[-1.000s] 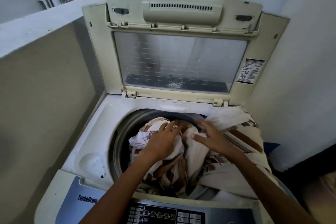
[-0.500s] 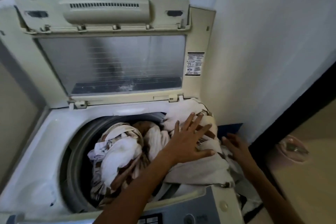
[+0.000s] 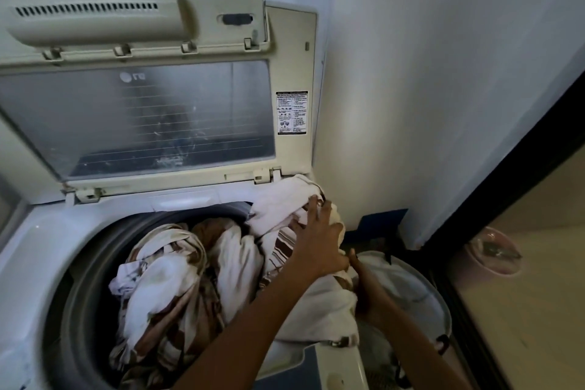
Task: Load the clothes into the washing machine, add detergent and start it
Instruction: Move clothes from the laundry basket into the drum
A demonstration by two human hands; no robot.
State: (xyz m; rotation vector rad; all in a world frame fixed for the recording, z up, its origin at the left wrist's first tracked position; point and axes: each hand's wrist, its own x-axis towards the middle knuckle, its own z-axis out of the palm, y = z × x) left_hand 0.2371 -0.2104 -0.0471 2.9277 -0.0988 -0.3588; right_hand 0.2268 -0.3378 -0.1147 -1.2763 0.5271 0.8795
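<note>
Your washing machine (image 3: 47,231) stands with its lid (image 3: 136,117) propped upright at 12 o'clock, the clear pane facing you and a printed sticker (image 3: 292,112) on its right frame. The clothes (image 3: 164,288), white cloth with brown stripes and patches, fill the drum (image 3: 82,279) in a loose heap. Part of the heap spills out over the drum's rim from about 2 to 4 o'clock and drapes down over the machine's right edge.

Your left hand (image 3: 319,241) reaches across to the 3 o'clock side of the drum and lies flat on the bunched white cloth there. Its fingers are straight and spread wide, pressing on the fabric rather than closing round it.

Your right hand (image 3: 364,288) is just beyond the machine's right edge, at about 4 o'clock from the drum and right under your left wrist. It is up against the hanging fold of cloth. One finger points upward beside the fabric, but the cloth hides the others, so you cannot tell whether this hand grips the fold or only touches it.

A white tub (image 3: 440,301) sits on the floor close beside the machine at its 4 o'clock, under your right forearm. A pink lidded container (image 3: 493,255) stands farther out at 3 o'clock. The pale wall (image 3: 427,104) rises behind both.
</note>
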